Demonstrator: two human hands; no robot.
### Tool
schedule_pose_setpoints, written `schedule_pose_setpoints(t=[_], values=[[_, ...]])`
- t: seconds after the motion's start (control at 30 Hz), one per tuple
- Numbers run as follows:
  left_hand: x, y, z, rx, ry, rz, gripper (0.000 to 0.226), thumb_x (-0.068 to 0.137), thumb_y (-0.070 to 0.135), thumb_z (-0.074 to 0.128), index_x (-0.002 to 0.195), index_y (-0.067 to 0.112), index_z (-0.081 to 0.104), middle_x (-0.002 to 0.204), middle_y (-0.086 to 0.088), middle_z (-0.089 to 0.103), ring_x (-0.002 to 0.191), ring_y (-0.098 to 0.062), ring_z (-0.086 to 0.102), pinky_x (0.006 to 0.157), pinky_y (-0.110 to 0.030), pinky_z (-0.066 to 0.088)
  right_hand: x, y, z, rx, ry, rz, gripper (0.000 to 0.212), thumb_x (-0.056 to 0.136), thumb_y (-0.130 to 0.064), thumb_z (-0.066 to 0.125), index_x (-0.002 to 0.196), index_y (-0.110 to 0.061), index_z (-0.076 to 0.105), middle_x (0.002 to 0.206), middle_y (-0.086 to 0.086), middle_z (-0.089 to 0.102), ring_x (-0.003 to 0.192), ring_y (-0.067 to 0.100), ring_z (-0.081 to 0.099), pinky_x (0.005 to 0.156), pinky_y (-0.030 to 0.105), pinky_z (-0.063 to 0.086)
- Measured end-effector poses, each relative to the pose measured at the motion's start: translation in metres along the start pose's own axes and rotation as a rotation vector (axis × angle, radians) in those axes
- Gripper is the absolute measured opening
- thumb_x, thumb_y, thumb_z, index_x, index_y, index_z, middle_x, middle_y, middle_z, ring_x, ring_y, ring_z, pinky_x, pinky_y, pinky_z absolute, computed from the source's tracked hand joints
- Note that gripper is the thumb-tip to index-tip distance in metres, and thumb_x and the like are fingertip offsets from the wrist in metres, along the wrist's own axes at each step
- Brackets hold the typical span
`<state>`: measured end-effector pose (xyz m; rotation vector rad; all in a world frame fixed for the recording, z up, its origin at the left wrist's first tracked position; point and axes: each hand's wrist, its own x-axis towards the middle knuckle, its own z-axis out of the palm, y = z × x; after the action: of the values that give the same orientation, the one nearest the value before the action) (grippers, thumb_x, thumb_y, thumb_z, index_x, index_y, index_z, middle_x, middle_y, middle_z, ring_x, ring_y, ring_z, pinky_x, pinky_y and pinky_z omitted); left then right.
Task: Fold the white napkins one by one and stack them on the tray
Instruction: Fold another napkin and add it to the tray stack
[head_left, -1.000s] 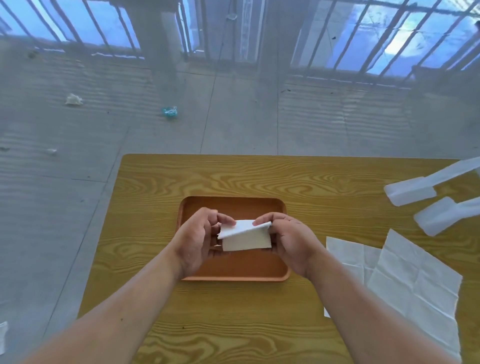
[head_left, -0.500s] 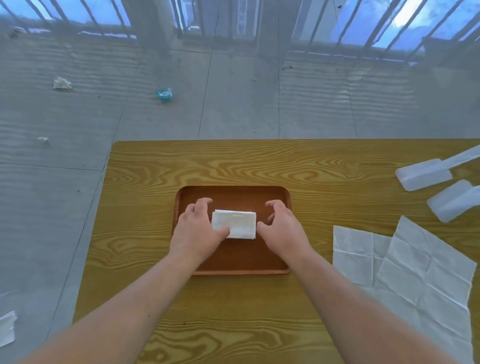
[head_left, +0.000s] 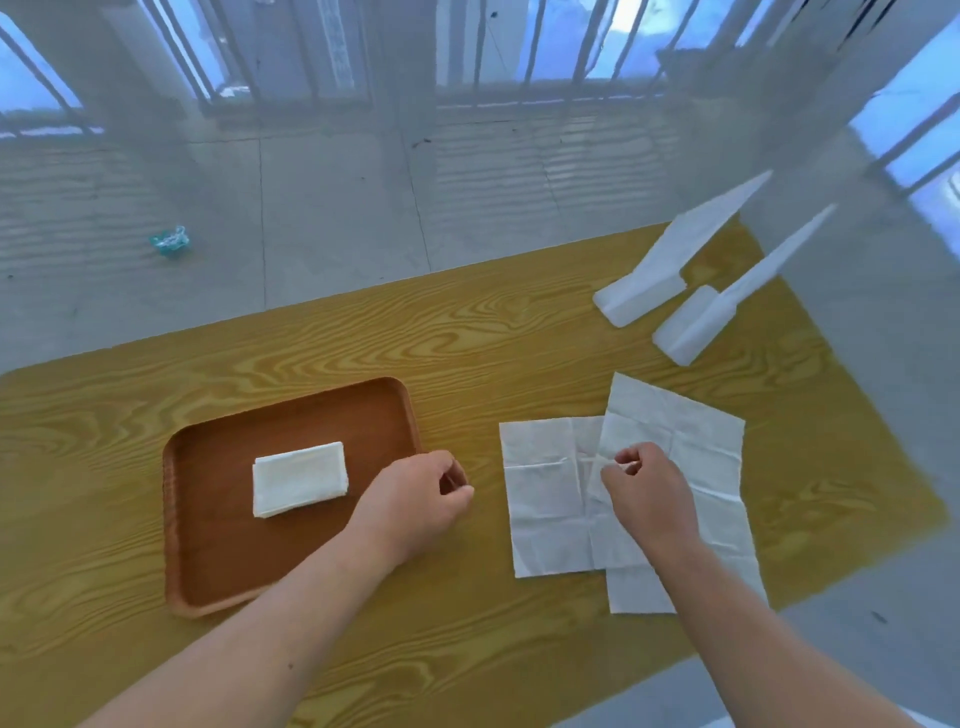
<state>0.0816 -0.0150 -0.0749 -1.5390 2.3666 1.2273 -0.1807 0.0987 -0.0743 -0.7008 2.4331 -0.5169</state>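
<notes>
— So where is the folded napkin (head_left: 300, 479)?
— Flat in the middle of the brown tray (head_left: 218, 577), on the wooden table (head_left: 467, 332).
— And the hands?
— The left hand (head_left: 415, 499) hangs just right of the tray's right edge, fingers curled in narrow, holding nothing. The right hand (head_left: 647, 493) is further right of the tray, fingertips pinching the left edge of the top unfolded napkin (head_left: 691, 447), which overlaps a second unfolded napkin (head_left: 545, 499) lying nearer the tray.
</notes>
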Motion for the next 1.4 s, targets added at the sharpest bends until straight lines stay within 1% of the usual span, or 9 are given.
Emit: schedule_pose_setpoints(t=[0.07,0.27,0.4,0.53,0.77,1.07,1.23,1.3,1.4], values=[[0.008,0.023,0.014,-0.012,-0.046,-0.002,0.011,0.094,0.046,0.069,0.091,0.036,0.067,0.084,0.017,0.071,0.078,-0.001,0.064,0.060,-0.022,0.044,0.010,0.028,-0.021,0.033,0.025,0.087,0.024,0.095,-0.027,0.066,0.116,-0.018,0.062,0.105,0.001,0.067,0.095,0.024,0.063,0.075,0.036,0.046],[0.030,0.087,0.052,-0.044,-0.147,-0.023,0.010,0.094,0.047,0.068,0.092,0.038,0.068,0.090,0.017,0.074,0.080,-0.004,0.068,0.063,-0.024,0.050,0.035,0.097,-0.069,0.128,0.079,0.304,0.048,0.094,-0.039,0.067,0.135,-0.019,0.054,0.111,0.000,0.060,0.086,0.018,0.059,0.058,0.031,0.037],[0.040,0.116,0.077,-0.021,-0.193,-0.014,0.010,0.094,0.048,0.069,0.095,0.038,0.067,0.091,0.017,0.074,0.080,-0.005,0.068,0.062,-0.023,0.049,0.048,0.129,-0.083,0.112,0.033,0.377,0.037,0.090,-0.044,0.070,0.112,-0.017,0.058,0.092,-0.006,0.062,0.076,0.011,0.057,0.057,0.033,0.041],[0.047,0.131,0.100,-0.005,-0.252,-0.022,0.018,0.092,0.053,0.069,0.103,0.039,0.065,0.100,0.019,0.071,0.087,-0.003,0.067,0.067,-0.024,0.049,0.057,0.142,-0.084,0.092,-0.023,0.375,0.030,0.089,-0.049,0.074,0.095,-0.024,0.059,0.091,0.000,0.069,0.080,0.020,0.065,0.060,0.036,0.045],[0.054,0.136,0.107,0.044,-0.325,-0.040,0.041,0.090,0.059,0.072,0.123,0.036,0.064,0.110,0.021,0.065,0.102,-0.005,0.064,0.091,-0.031,0.057,0.062,0.140,-0.079,0.048,-0.012,0.311,0.014,0.090,-0.031,0.071,0.089,-0.024,0.059,0.086,-0.003,0.066,0.073,0.013,0.059,0.052,0.031,0.036],[0.054,0.134,0.109,0.023,-0.324,-0.031,0.048,0.089,0.057,0.074,0.130,0.034,0.064,0.112,0.020,0.064,0.103,-0.004,0.063,0.084,-0.025,0.053,0.079,0.131,-0.085,0.214,-0.012,0.382,0.033,0.088,-0.036,0.073,0.109,-0.019,0.055,0.091,-0.003,0.063,0.075,0.013,0.059,0.054,0.032,0.039],[0.053,0.132,0.109,-0.002,-0.323,-0.033,0.047,0.088,0.055,0.076,0.129,0.036,0.064,0.113,0.022,0.063,0.103,-0.001,0.062,0.083,-0.023,0.052,0.090,0.131,-0.084,0.148,-0.028,0.346,0.008,0.088,-0.023,0.067,0.089,-0.016,0.063,0.082,0.002,0.068,0.066,0.018,0.058,0.054,0.031,0.039],[0.053,0.132,0.109,0.000,-0.322,-0.029,0.047,0.088,0.054,0.076,0.129,0.036,0.064,0.113,0.022,0.063,0.103,-0.001,0.062,0.085,-0.024,0.052,0.091,0.130,-0.084,0.127,-0.027,0.332,0.006,0.087,-0.019,0.065,0.083,-0.016,0.062,0.079,0.002,0.066,0.064,0.019,0.056,0.053,0.030,0.039],[0.052,0.131,0.108,-0.006,-0.326,-0.028,0.048,0.087,0.053,0.077,0.129,0.035,0.064,0.114,0.019,0.064,0.104,-0.003,0.063,0.091,-0.028,0.056,0.089,0.127,-0.088,0.121,0.010,0.351,0.018,0.088,-0.029,0.068,0.098,-0.017,0.059,0.090,0.001,0.066,0.079,0.023,0.063,0.056,0.031,0.039]])
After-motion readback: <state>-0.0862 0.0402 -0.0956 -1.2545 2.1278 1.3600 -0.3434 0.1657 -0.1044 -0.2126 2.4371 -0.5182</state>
